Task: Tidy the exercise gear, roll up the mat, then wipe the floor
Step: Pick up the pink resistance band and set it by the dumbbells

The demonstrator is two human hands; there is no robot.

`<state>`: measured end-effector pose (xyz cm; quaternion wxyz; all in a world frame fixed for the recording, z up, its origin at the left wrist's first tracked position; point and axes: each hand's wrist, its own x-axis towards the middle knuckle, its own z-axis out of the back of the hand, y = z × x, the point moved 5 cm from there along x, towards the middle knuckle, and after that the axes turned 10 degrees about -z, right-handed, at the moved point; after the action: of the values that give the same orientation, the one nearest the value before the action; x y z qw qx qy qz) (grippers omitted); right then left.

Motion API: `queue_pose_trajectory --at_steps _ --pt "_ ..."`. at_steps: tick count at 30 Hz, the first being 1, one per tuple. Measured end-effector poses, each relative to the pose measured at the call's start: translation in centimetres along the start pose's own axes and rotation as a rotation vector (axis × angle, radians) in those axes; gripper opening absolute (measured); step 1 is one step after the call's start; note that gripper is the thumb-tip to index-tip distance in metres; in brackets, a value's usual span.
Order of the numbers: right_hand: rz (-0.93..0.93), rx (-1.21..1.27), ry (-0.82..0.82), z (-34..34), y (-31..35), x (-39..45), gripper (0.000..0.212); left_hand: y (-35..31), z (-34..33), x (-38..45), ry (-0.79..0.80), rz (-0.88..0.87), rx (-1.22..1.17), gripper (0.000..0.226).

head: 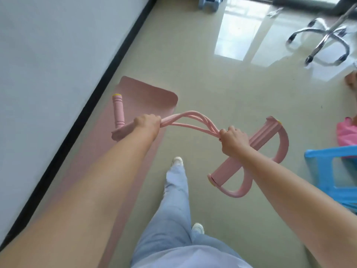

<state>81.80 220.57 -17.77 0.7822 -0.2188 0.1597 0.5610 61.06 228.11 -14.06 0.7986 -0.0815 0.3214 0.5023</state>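
I hold a pink pedal resistance band in the air in front of me. My left hand (148, 124) is closed on its tubes just beside the foam handle (118, 111). My right hand (232, 140) grips the other end of the twisted tubes (193, 120), next to the foot bar with its two loops (270, 151). The tubes hang slack and crossed between my hands. A pink mat (146, 93) lies flat on the floor along the wall, under my left arm.
A white wall with black skirting (92, 105) runs along the left. Blue dumbbells (209, 2) sit at the far end of the floor. A chrome chair base (324, 41) stands at upper right. A blue plastic stool (328, 171) and a pink bag (346, 134) are at right.
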Motion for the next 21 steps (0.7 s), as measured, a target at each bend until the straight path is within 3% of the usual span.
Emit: queue_pose_trajectory --at_steps 7,17,21 --pt "-0.073 0.055 0.017 12.9 0.3 18.7 0.035 4.8 11.4 18.5 0.067 -0.176 0.084 0.039" --pt "-0.106 -0.009 0.113 26.3 -3.4 44.5 0.038 8.5 29.7 45.0 -0.069 -0.057 -0.173 0.051" --pt "-0.062 -0.039 0.134 32.2 -4.9 56.1 0.038 10.5 37.5 55.9 -0.061 -0.030 -0.075 0.045"
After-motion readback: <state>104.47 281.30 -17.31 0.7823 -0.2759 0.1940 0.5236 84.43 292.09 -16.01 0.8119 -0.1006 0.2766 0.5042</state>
